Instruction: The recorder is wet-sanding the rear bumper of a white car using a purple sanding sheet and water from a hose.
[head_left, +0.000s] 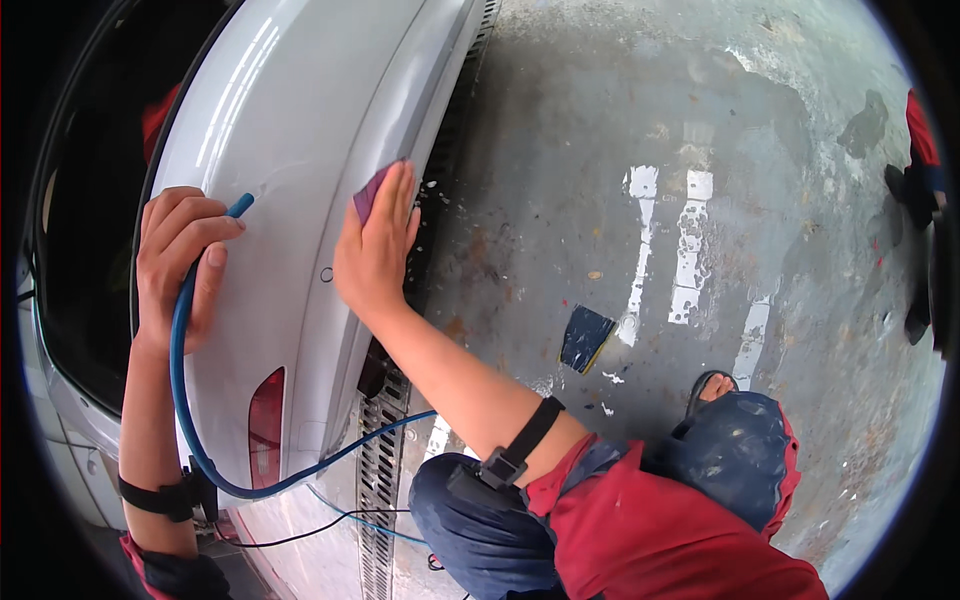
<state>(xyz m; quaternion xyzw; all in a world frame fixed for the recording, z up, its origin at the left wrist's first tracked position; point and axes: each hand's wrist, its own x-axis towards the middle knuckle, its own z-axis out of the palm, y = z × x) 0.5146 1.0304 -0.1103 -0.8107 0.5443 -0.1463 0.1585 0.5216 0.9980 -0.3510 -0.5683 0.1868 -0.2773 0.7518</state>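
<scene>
A white car's rear end [290,140] runs along the left, with its red tail light [267,430] nearest me. My left hand [180,265] is closed round a blue hose [184,400], whose open end sticks out past the fingertips above the painted body. From there the hose loops down across the car and passes behind my right forearm. With fingers straight and together, my right hand [375,260] presses a purple piece of sandpaper [369,194] against the bumper's edge. The palm hides part of the sheet. A small dark ring mark [327,274] shows beside that wrist.
A slotted metal drain grate [380,520] lies along the car's side. Thin cables [330,525] cross below the hose. On the grey floor [520,200] rests a dark blue pad [586,338], near my sandalled foot [714,386]. Another person's red sleeve [922,130] shows at the far right.
</scene>
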